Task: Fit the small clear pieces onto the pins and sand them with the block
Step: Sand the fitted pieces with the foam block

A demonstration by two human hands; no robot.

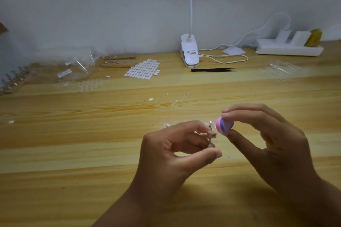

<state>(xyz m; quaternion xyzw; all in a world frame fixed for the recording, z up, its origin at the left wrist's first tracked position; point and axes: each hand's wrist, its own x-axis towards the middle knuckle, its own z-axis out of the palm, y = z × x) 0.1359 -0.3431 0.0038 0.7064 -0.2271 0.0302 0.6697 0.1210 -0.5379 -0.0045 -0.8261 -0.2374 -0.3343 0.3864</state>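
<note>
Two bare hands meet over a pale wooden table (pixel 73 153), near and slightly right of centre. The left hand (pixel 173 149) pinches a small metal pin (pixel 210 137) upright between thumb and forefinger. The right hand (pixel 267 140) grips a little pink and purple sanding block (pixel 224 125) between thumb and fingertips. The block is just beside the top of the pin, perhaps touching it. It is too small to tell whether a clear piece sits on the pin.

Farther back on the left lie crumpled plastic bags (pixel 73 66), with a cluster of small clear pieces (pixel 90 84) just in front of them. Beside the bags, a wooden holder (pixel 118 61) carries a few more pins, and to its right lies a sheet of white oval stickers (pixel 143 69). At the far centre, a white clip lamp (pixel 190 51) stands against the wall, with black tweezers (pixel 212 70) lying in front of it. A white power strip (pixel 287 49) sits at the far right.
</note>
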